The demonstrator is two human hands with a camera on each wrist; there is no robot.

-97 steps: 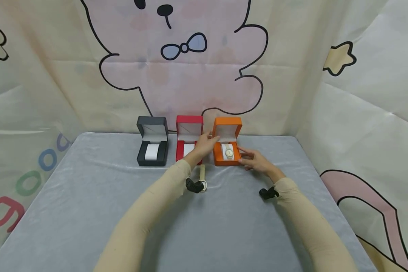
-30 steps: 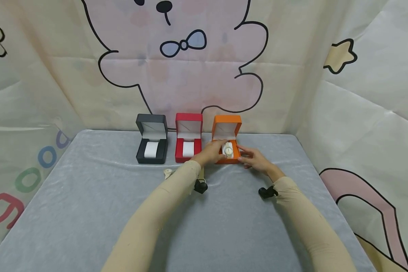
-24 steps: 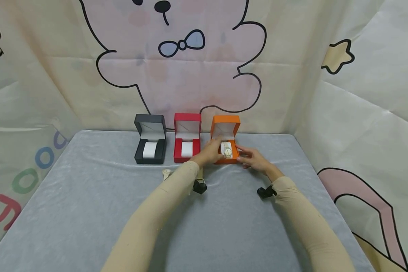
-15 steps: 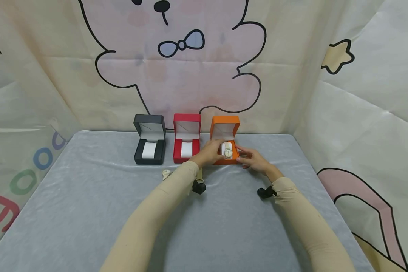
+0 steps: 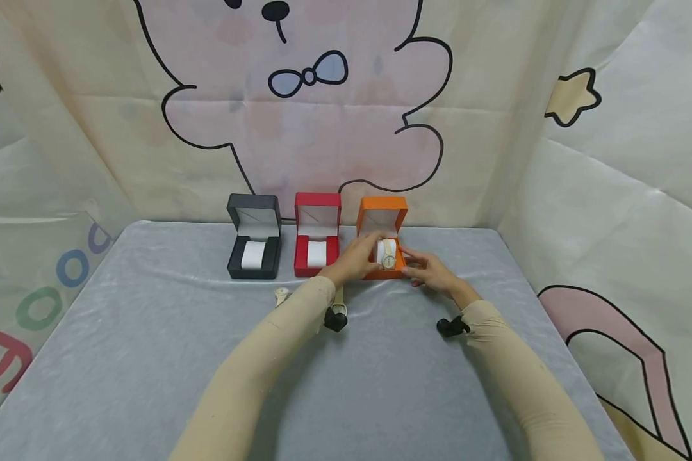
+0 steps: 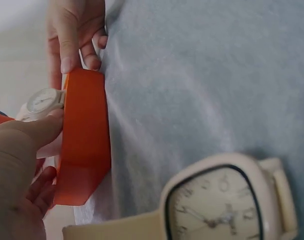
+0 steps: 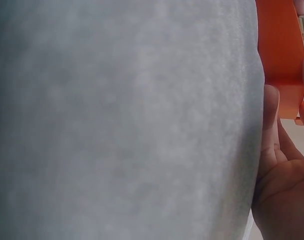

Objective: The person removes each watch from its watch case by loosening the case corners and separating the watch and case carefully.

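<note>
A cream-strapped watch is wrapped around a white cushion in the open orange watch box. My left hand reaches in from the box's left and pinches the cushion. Its thumb lies beside the watch, and its other fingers are partly hidden behind the cushion. My right hand rests against the box's right side with fairly straight fingers. In the right wrist view, one of its fingertips touches the lower side of the orange box.
Left of the orange box stand an open red watch box and an open dark grey one, each with a bare white cushion. A cream watch lies near my left wrist. Another pale watch is partly behind the sleeve. Curtain hangs behind the table.
Since the earliest frame, my left hand has moved from the lid's left side down and right to the cushion. The watch and cushion shift slightly. My right hand stays at the box.
</note>
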